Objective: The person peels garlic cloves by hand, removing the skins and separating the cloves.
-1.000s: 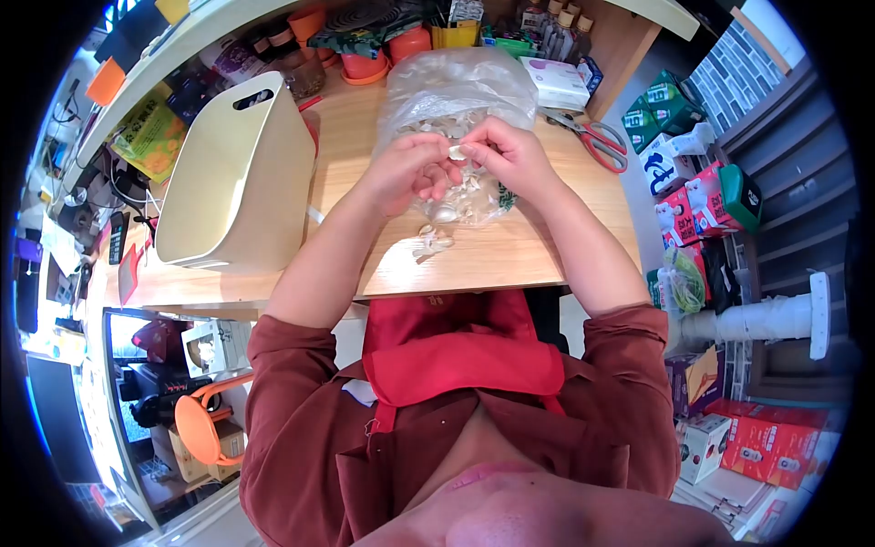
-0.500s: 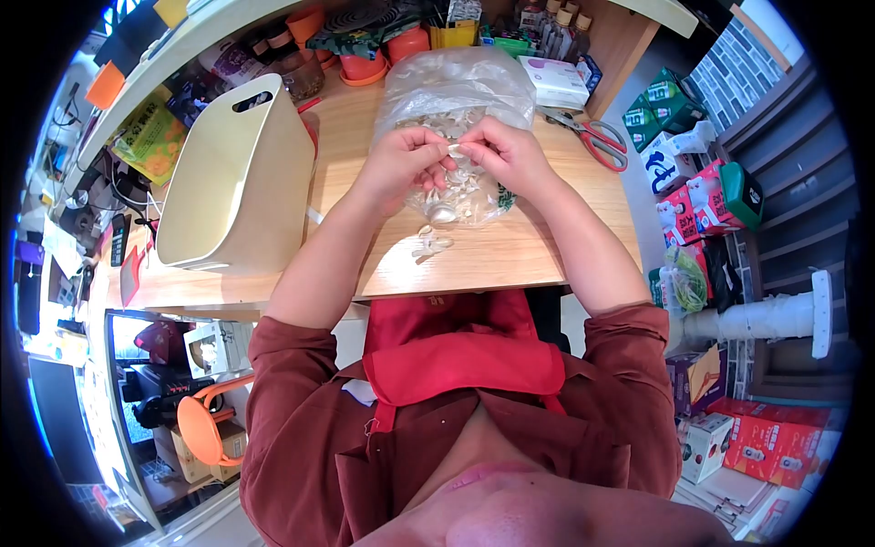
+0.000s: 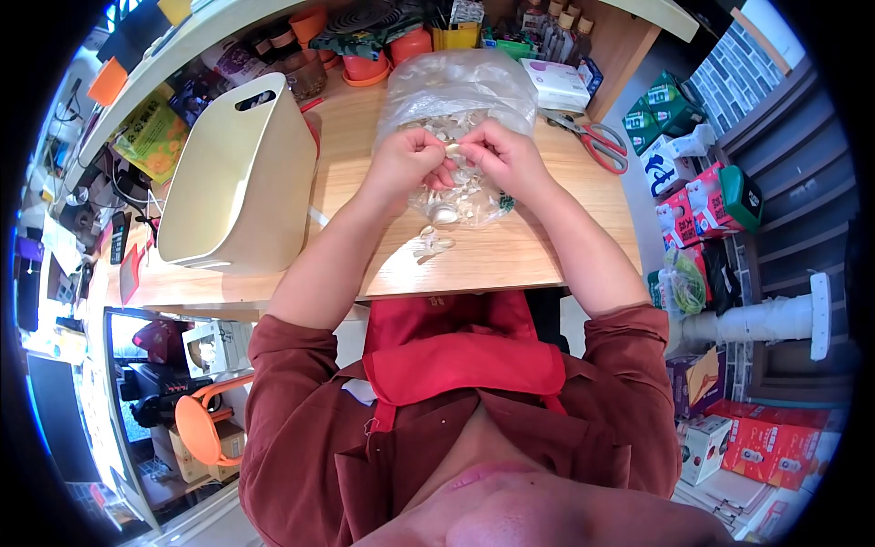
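Above a clear plastic bag (image 3: 460,87), my left hand (image 3: 406,164) and my right hand (image 3: 504,157) meet fingertip to fingertip. Between them they pinch a small pale piece (image 3: 452,149), possibly a garlic clove; it is too small to be sure. Under my fingers, many thin whitish flakes and pieces (image 3: 465,202) lie on or in the spread bag. A few more pale bits (image 3: 433,242) rest on the bare wood nearer to me. My fingers hide part of the pile.
A tall cream plastic bin (image 3: 283,196) stands left of my left forearm on the wooden table (image 3: 392,269). Red-handled scissors (image 3: 603,148) lie at the right, near a white box (image 3: 554,84). Orange pots (image 3: 366,68) and small bottles (image 3: 563,36) line the back.
Both hands stay over the bag; the fingertips have shifted slightly around the pale piece, which shows a little more now. The rest looks the same.
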Demonstrator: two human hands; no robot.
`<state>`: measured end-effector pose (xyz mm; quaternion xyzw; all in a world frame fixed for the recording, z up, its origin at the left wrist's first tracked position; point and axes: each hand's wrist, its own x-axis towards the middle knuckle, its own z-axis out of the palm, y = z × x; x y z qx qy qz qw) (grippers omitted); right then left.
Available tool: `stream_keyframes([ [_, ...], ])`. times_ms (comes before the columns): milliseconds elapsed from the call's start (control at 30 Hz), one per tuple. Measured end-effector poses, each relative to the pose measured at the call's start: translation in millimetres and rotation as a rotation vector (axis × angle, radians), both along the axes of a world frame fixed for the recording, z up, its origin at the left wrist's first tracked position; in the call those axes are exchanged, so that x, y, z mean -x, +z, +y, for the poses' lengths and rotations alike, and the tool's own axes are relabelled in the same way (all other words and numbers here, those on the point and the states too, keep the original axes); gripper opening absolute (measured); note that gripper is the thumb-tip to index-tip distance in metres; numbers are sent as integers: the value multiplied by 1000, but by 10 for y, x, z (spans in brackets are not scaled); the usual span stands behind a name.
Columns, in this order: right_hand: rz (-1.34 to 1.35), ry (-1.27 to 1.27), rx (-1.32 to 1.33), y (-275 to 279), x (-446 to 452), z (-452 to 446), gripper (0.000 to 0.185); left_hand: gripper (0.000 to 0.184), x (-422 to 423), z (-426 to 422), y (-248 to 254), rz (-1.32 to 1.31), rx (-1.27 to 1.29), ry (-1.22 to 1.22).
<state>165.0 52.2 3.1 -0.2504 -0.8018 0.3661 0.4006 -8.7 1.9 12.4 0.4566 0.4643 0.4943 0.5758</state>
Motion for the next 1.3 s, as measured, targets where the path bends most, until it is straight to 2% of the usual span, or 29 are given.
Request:
stream_keyframes([
  [100, 126, 71, 284, 68, 2, -34, 9, 6, 3, -4, 15, -69, -13, 4],
  [267, 237, 209, 513, 102, -10, -3, 11, 9, -10, 9, 28, -164, -50, -3],
  [400, 312, 317, 650, 50, -57, 83, 17, 10, -41, -5, -25, 2, -244, 3],
  [500, 216, 194, 470, 1, 8, 44, 25, 8, -52, -3, -83, 210, -332, 25],
  [767, 220, 235, 515, 37, 21, 10, 27, 3, -86, -8, -143, 519, -645, 123],
  [967, 184, 162, 420, 45, 21, 10, 29, 7, -77, 1, -174, 532, -640, 198],
  [1100, 86, -5, 366, 91, 7, 20, 29, 5, -79, -28, -116, 397, -574, 220],
  [1167, 138, 7, 383, 65, -11, 63, 28, 3, -79, -34, -79, 350, -583, 254],
  [1300, 122, 57, 361, 61, -2, 48, 28, 5, -38, 35, -147, 513, -560, 281],
])
